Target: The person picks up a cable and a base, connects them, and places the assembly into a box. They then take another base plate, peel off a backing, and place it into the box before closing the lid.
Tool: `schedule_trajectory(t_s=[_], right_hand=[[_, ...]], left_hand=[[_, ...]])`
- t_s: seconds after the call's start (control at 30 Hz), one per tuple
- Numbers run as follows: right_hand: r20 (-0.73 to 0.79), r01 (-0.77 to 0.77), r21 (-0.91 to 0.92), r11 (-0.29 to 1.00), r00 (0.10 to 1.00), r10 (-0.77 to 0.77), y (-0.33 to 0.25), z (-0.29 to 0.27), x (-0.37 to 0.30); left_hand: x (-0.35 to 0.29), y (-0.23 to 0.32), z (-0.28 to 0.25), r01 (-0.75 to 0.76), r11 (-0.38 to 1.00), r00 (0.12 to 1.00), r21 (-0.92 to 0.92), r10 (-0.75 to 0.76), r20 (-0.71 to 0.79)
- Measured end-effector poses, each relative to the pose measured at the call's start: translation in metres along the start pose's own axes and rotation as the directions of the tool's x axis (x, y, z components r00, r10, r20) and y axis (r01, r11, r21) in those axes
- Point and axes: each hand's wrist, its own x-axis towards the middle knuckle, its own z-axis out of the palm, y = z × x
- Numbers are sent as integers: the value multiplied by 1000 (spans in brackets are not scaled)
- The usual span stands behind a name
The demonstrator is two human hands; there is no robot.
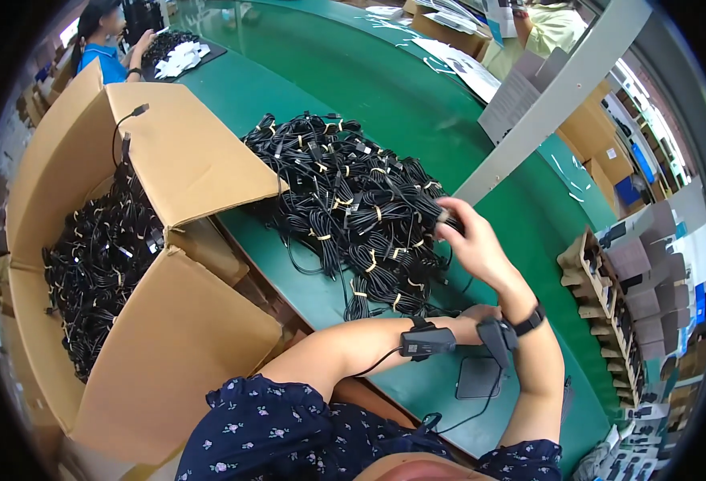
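Head view, and the pile of black cable bundles (349, 204) sits mid-scene, reaching toward twelve o'clock, many of its coils cinched with pale ties. From where I stand, the right hand (476, 247) is at the pile's three o'clock edge, thumb and fingers closed around the end of one cable bundle (430, 207). The left hand (483, 313) lies just below, largely hidden behind the right wrist, so I can't tell whether it grips anything. Black strapped devices ride on both arms, the left one (427, 343) trailing a thin lead.

All this is over a green bench (429, 386). At nine o'clock, an open cardboard box (208, 309) holds more black cables (116, 260), one flap reaching over the pile's edge. A pale metal post (549, 108) slants up toward two o'clock. Farther out, a co-worker in blue (103, 60) is at eleven, another in pale yellow (557, 30) at one.
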Motion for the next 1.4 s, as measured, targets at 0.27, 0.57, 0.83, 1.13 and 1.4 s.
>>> schedule_trajectory(t_s=[0.27, 0.57, 0.83, 1.13, 1.4], right_hand=[[-322, -198, 550, 812, 846, 425, 46, -72, -114], [-427, -12, -185, 983, 902, -69, 63, -75, -194], [-105, -266, 496, 827, 927, 361, 78, -58, -215], [-652, -434, 5, 901, 682, 332, 134, -136, -248], [-971, -782, -166, 601, 236, 39, 202, -280, -297]], left_hand=[[42, 71, -6, 561, 633, 809, -534, -555, 191], [38, 62, -1, 530, 584, 779, -614, -622, 81], [30, 74, 12, 602, 563, 737, -566, -665, 122], [29, 58, 2, 653, 662, 731, -368, -678, 77], [32, 57, -1, 704, 638, 688, -313, -721, 78]])
